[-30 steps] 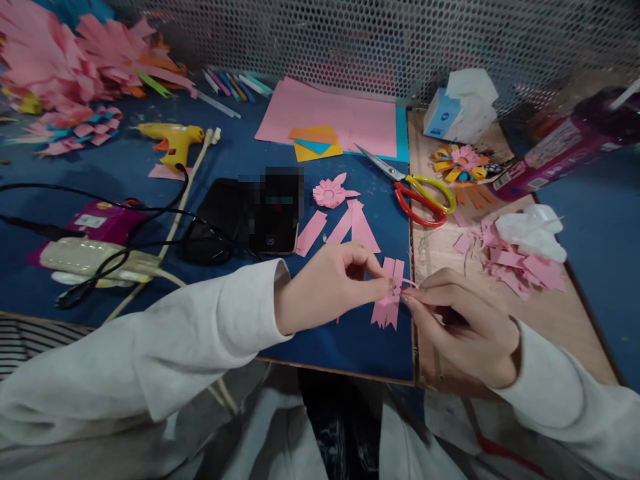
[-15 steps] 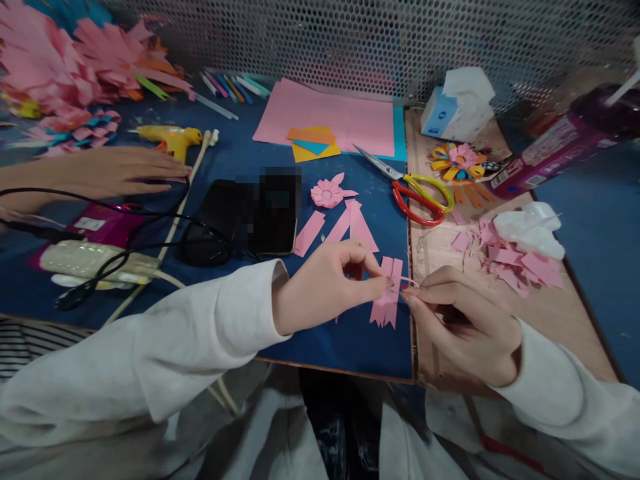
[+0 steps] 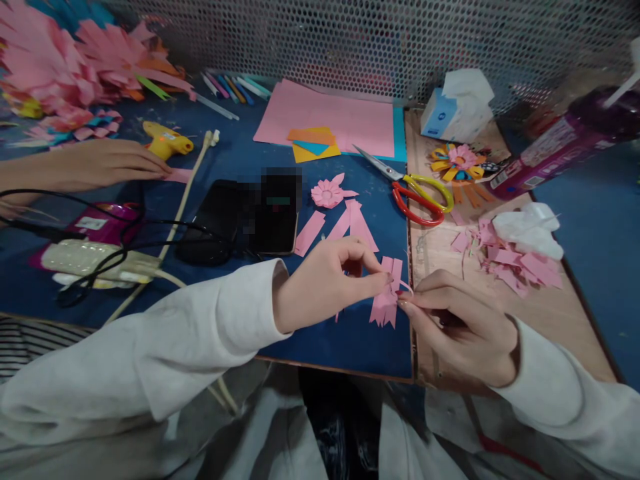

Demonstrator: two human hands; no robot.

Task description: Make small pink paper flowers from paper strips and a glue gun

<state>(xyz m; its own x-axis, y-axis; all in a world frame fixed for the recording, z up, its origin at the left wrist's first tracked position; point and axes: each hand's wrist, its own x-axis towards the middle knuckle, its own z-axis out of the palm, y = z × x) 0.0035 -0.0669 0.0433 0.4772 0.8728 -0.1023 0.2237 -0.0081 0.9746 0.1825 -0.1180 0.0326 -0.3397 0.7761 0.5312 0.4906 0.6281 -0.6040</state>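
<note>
Fingertips of my left hand (image 3: 333, 283) are pinched together on a thin pink paper strip (image 3: 406, 287). From the right, my right hand (image 3: 463, 327) pinches the same strip, which bends in a small loop between the two hands. Under the fingertips lie pink paper pieces with notched ends (image 3: 384, 315) on the blue table. Beyond my left hand are a pink paper flower (image 3: 329, 194) and several loose pink strips (image 3: 310, 233). Scissors with red and yellow handles (image 3: 423, 203) lie above my right hand, blades apart.
Another person's hand (image 3: 100, 162) rests at left on pink paper by a yellow glue gun (image 3: 170, 141). Two dark phones (image 3: 274, 220), cables and a power strip (image 3: 95, 260) lie nearby. Right: paper scraps (image 3: 520, 263), a tissue pack (image 3: 440, 117), a purple bottle (image 3: 555, 147).
My right fingertips have moved slightly left and down, and the thin strip now curves more. The other person's hand has shifted left and up, and the glue gun has turned.
</note>
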